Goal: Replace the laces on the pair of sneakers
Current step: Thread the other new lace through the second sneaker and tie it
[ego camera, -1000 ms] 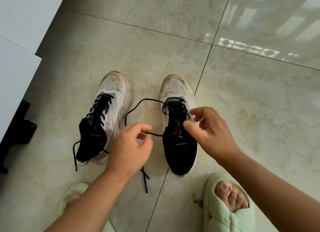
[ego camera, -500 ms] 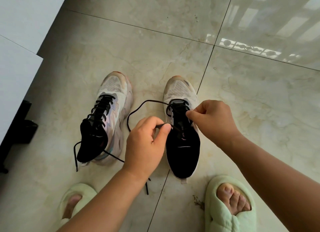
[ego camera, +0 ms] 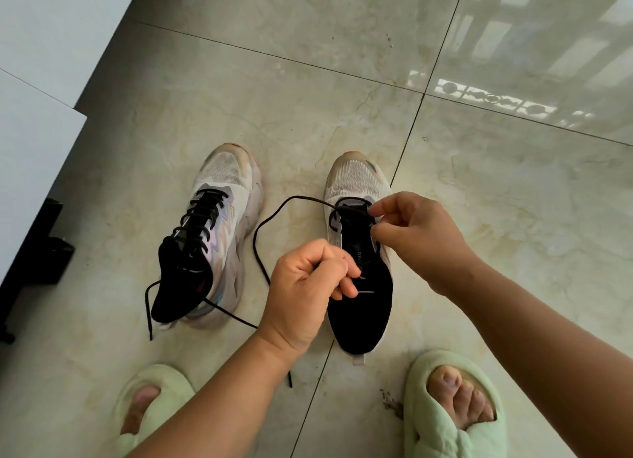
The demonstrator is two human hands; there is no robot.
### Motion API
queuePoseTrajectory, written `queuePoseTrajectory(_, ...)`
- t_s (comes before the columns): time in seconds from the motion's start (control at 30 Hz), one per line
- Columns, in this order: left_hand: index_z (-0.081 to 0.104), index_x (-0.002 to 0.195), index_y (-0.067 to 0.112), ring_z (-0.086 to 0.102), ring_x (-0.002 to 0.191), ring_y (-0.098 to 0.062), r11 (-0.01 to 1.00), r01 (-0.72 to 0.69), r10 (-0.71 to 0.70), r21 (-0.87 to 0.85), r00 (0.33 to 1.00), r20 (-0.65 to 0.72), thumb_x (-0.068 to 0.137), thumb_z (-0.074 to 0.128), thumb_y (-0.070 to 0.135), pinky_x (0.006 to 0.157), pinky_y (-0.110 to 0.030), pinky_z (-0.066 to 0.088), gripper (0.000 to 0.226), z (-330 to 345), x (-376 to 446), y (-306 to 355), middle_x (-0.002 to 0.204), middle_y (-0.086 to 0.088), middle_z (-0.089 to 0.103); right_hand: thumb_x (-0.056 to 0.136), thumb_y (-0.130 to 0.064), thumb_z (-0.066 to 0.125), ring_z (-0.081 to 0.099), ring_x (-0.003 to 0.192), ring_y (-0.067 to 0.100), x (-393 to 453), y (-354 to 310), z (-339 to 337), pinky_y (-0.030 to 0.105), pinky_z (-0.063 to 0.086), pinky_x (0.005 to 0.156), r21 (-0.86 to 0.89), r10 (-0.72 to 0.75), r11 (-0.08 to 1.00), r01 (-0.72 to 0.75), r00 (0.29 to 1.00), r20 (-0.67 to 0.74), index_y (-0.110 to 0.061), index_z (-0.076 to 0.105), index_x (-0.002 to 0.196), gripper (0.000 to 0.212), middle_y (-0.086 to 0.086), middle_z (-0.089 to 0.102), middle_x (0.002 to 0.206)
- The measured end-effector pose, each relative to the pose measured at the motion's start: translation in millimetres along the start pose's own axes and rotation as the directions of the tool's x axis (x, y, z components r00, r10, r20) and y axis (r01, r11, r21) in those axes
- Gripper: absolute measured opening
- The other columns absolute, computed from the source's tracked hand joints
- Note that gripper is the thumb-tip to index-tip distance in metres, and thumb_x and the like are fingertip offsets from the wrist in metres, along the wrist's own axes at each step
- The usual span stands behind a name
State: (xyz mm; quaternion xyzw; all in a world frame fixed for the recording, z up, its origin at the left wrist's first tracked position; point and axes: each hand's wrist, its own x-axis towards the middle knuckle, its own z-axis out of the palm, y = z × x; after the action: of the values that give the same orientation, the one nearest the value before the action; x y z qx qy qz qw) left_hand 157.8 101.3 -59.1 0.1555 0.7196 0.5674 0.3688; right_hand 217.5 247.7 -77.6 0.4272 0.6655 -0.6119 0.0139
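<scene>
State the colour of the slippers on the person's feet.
Pale green, plush and open-toed: the slippers show best in the head view, at the bottom edge.

Two white-mesh sneakers with black collars stand side by side on the floor, toes toward twelve o'clock. The left sneaker (ego camera: 209, 238) is fully laced in black, its ends trailing toward six. The right sneaker (ego camera: 359, 252) carries a black lace (ego camera: 270, 217) only through its lowest eyelets, looping out toward nine.

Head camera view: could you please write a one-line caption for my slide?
Both hands work a black lace at the right sneaker; the left sneaker sits fully laced on the tiled floor.
</scene>
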Motion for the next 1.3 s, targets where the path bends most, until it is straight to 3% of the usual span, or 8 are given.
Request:
queuePoseTrajectory(0.2,0.063,0.068,0.015,0.052,0.052,-0.008,0.994,-0.056,0.051,0.09,0.998,0.048,0.076,0.053,0.034,0.054,-0.016,0.041,0.023,0.6,-3.6,0.5,0.053,0.003,0.055,0.075,-0.01,0.064,0.047,0.05,-0.005,9.0,-12.9,-0.2,0.007,0.035,0.045,-0.263,-0.131,0.954,0.146,0.989,0.076,-0.021,0.065,0.067,0.013,-0.01,0.054,0.06)
queuePoseTrajectory(0.4,0.053,0.072,-0.005,0.04,0.053,-0.006,0.99,-0.091,0.097,0.104,0.994,-0.054,0.084,0.055,0.027,0.052,-0.017,0.039,0.034,0.6,-5.2,-1.2,0.053,0.005,0.042,0.084,-0.002,0.056,0.049,0.059,0.006,11.0,-34.8,-14.1,0.017,0.038,0.064,0.238,-0.07,0.971,0.018,0.976,0.208,-0.012,0.059,0.072,0.016,-0.001,0.056,0.062)
queuePoseTrajectory(0.47,0.052,0.072,-0.005,0.039,0.054,-0.005,0.99,-0.086,0.093,0.116,0.994,-0.055,0.085,0.053,0.022,0.053,-0.015,0.038,0.03,-0.3,-5.0,-2.0,0.054,0.007,0.042,0.083,-0.007,0.063,0.052,0.064,0.003,12.6,-41.0,-24.2,0.017,0.039,0.076,0.015,-0.21,0.977,0.211,0.959,0.188,-0.016,0.065,0.077,0.011,-0.006,0.056,0.061)
queuePoseTrajectory(0.57,0.053,0.071,0.001,0.041,0.054,-0.003,0.99,-0.073,0.079,0.122,0.996,-0.05,0.085,0.053,0.024,0.054,-0.014,0.038,0.027,-0.9,-5.4,-1.2,0.055,0.01,0.044,0.079,-0.024,0.071,0.041,0.09,0.008,21.7,-47.2,-35.2,0.028,0.018,0.089,-0.527,-0.48,0.719,0.453,0.872,0.095,-0.028,0.07,0.082,0.005,-0.013,0.046,0.064)
queuePoseTrajectory(0.8,0.052,0.079,0.018,0.044,0.056,-0.005,0.99,-0.063,0.075,0.127,0.993,-0.089,0.082,0.062,0.023,0.056,-0.017,0.042,0.012,0.9,-3.0,0.6,0.06,0.01,0.046,0.078,-0.024,0.07,0.045,0.07,0.011,21.9,-37.4,-32.0,0.027,0.029,0.075,-0.587,-0.527,0.724,0.363,0.84,-0.129,-0.017,0.055,0.08,0.017,-0.009,0.044,0.069)
queuePoseTrajectory(0.9,0.056,0.09,0.027,0.04,0.056,-0.007,0.977,-0.058,0.09,0.204,0.984,-0.152,0.082,0.068,0.012,0.056,-0.015,0.042,0.021,1.3,0.1,-2.7,0.06,0.008,0.038,0.077,-0.019,0.067,0.038,0.049,0.004,10.2,-29.1,-26.0,0.017,0.029,0.05,-0.399,-0.452,0.837,0.373,0.884,-0.121,-0.018,0.048,0.058,0.028,-0.012,0.041,0.052)
queuePoseTrajectory(1.03,0.059,0.086,0.032,0.036,0.055,-0.006,0.896,-0.018,0.109,0.443,0.977,-0.182,0.076,0.071,0.019,0.055,-0.011,0.036,0.02,-0.1,6.5,-6.8,0.059,0.011,0.034,0.074,-0.03,0.068,0.051,0.06,0.007,-0.3,-14.7,-13.1,0.023,0.038,0.053,-0.485,-0.188,0.846,0.221,0.975,0.115,-0.022,0.06,0.064,0.015,-0.01,0.055,0.061)
queuePoseTrajectory(1.3,0.05,0.091,0.025,0.041,0.059,-0.006,0.792,0.021,0.126,0.61,0.972,-0.197,0.076,0.072,0.018,0.054,-0.008,0.033,0.028,4.1,12.4,-18.3,0.067,0.011,0.037,0.074,-0.013,0.066,0.042,0.034,-0.001,0.6,-6.1,-3.9,0.01,0.027,0.031,-0.274,0.012,0.962,-0.001,0.999,0.037,-0.011,0.063,0.064,0.01,-0.006,0.051,0.051)
